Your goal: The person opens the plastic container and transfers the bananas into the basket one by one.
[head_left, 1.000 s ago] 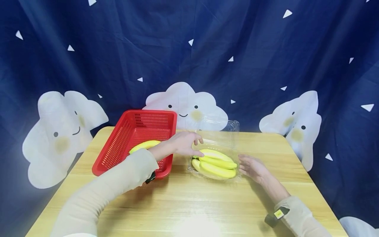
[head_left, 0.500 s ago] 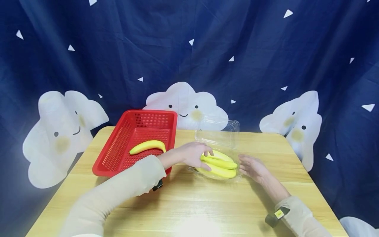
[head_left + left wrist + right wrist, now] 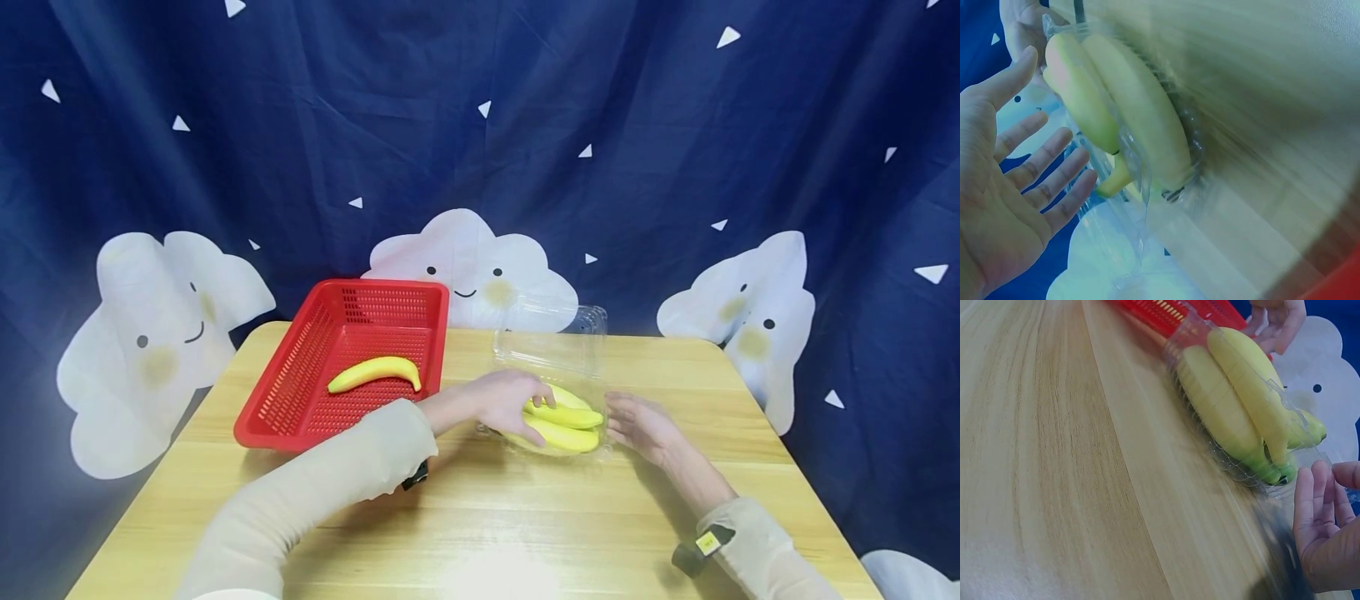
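A clear plastic clamshell box (image 3: 553, 348) stands on the table with its lid raised at the back. Inside it lie several yellow bananas (image 3: 564, 437), side by side. My left hand (image 3: 512, 404) hovers over their left ends, thumb and fingers spread and relaxed, holding nothing. In the left wrist view the palm of that hand (image 3: 1004, 206) shows beside the fruit. At the box's right side is my right hand (image 3: 643, 427), fingers extended, their tips right at the plastic wall in the right wrist view.
A red plastic basket (image 3: 392, 285) sits left of the box, with a single banana (image 3: 375, 372) on its floor. The wooden table (image 3: 600, 525) reaches back to a dark blue curtain (image 3: 420, 125) with cloud prints.
My left hand has moved right and slightly toward me, from the box's left edge to over the bananas, baring the banana in the basket. The right hand has stayed put.
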{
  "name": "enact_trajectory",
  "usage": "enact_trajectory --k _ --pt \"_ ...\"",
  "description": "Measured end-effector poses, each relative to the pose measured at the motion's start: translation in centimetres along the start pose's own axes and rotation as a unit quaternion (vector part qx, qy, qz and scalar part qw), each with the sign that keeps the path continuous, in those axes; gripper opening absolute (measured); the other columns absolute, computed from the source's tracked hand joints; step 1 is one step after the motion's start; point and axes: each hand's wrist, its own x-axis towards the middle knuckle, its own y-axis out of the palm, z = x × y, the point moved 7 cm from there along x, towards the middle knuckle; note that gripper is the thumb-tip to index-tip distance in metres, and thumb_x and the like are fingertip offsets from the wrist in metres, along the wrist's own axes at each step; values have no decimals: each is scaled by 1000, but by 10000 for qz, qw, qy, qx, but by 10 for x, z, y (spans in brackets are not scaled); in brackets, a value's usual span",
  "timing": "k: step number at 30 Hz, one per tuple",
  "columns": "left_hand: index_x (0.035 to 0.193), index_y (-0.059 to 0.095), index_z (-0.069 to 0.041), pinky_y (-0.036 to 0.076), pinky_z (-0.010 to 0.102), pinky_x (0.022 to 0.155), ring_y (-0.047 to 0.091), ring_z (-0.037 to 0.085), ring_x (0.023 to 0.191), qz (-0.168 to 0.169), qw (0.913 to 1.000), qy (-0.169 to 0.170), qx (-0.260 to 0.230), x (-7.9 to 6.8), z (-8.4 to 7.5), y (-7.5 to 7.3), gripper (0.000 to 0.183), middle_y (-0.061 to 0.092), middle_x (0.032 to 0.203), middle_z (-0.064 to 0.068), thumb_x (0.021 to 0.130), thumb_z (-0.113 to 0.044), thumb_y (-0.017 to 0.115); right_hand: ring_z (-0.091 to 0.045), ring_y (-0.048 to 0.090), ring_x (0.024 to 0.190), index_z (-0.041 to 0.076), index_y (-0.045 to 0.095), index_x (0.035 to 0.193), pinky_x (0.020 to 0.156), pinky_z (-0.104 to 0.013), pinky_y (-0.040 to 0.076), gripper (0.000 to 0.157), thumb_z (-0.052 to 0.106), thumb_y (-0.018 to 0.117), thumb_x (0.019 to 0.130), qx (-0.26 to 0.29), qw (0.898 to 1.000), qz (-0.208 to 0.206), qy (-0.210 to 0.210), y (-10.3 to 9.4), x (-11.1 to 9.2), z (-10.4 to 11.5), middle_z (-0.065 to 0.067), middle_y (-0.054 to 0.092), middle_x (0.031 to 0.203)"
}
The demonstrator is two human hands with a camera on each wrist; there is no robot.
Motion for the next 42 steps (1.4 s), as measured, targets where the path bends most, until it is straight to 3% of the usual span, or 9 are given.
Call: enact_trajectory --k 15,24,30,42 --pt "131 70 -27 54 27 87 67 12 111 195 9998 -71 41 10 2 21 57 74 120 -5 84 -55 84 -5 65 92 -5 23 161 88 -21 59 64 21 52 110 19 10000 2 -3 1 2 -1 6 61 112" --pt "126 71 -30 52 26 79 65 8 103 256 9996 -61 60 10 1 25 48 75 119 -7 87 -55 81 -6 67 88 4 45 147 86 -22 60 41 18 53 110 181 9998 -1 -58 0 -1 0 7 66 104" --pt "124 72 -29 48 23 73 60 7 90 234 9996 -2 -159 9 2 28 44 74 108 -7 88 -52 81 -6 67 88 2 41 149 86 -22 60 43 18 52 110 191 9998 22 -51 -1 -1 0 7 65 105" --pt "122 73 -27 47 21 72 60 6 88 198 9991 78 -361 10 4 28 42 73 99 -8 87 -47 83 -3 64 85 4 45 147 83 -19 58 41 19 54 109 154 9999 -43 -45 -1 -1 1 9 65 102"
